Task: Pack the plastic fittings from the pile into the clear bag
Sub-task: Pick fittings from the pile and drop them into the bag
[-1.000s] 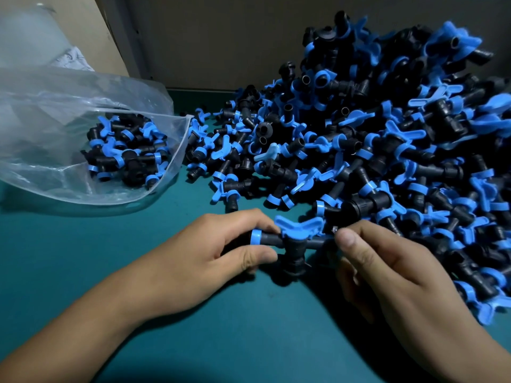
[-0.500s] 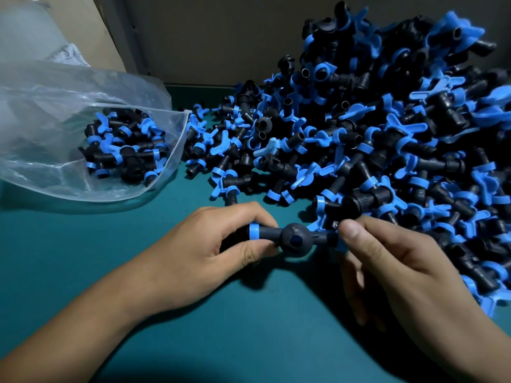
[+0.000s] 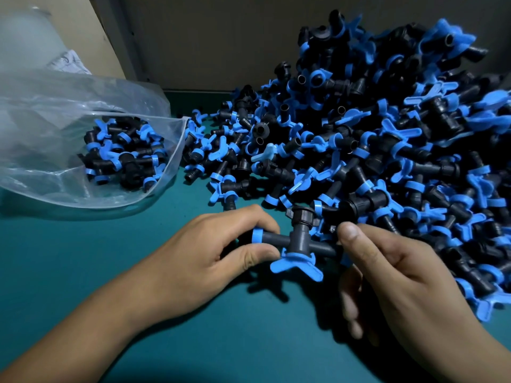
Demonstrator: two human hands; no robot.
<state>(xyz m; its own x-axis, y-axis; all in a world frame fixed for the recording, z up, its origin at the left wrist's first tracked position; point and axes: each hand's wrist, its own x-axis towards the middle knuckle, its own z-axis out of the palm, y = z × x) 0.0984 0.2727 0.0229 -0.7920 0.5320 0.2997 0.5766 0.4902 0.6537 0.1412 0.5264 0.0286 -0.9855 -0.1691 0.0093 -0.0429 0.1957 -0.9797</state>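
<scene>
Fitting [image 3: 297,241] rotated, blue handle now down.

One fitting [image 3: 297,241] sits between the left hand [image 3: 210,258] and the right hand [image 3: 392,275], pinched at both ends above the table [image 3: 193,341]. The pile [image 3: 373,150] spreads beyond and right of the right hand. The bag [image 3: 69,150] lies beyond and left of the left hand, more fittings [image 3: 124,153] inside it.

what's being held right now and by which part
One black plastic tee fitting with blue wing handle, gripped at both pipe ends: left hand on the blue-collared end, right hand on the other.
</scene>
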